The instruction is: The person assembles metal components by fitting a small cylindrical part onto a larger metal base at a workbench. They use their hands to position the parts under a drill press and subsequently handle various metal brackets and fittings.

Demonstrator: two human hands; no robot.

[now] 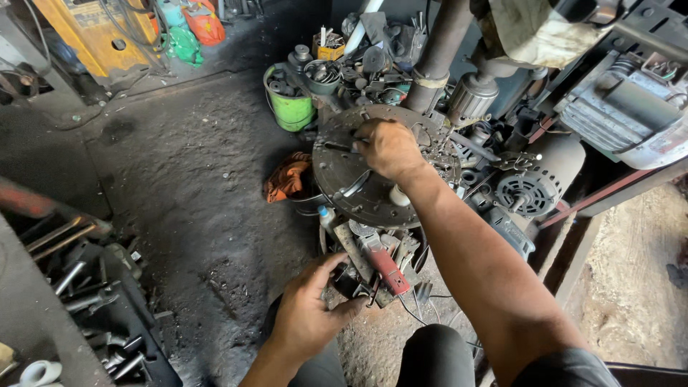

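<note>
Scrap tools [373,261] — a jumble of metal pieces, among them a red-handled tool [387,266] and a worn hammer-like handle [351,247] — fill a dark container just below a round slotted metal plate, in front of the person's knees. The left hand [309,309] reaches into the near edge of this heap, fingers curled and thumb spread over a small grimy piece; whether it has a firm grip on that piece cannot be told. A thin wire [419,309] trails from the heap onto the dirt floor.

Just beyond, the round metal plate [358,183] lies roughly flat on top of the clutter, dark and oily, with slots and holes in its face. The right hand [387,147] rests on its upper part, arm stretched across, fingers bent down against the surface near a short rod — they press on the plate rather than close around anything that shows.

Left of the plate lies an orange rag [288,178]. To the right sits a small electric motor [529,192] with a finned end. Farther back stands a green bucket [290,107] holding metal parts, beside a thick upright pipe [441,50] — and at the far left, a yellow machine [97,32].
</note>
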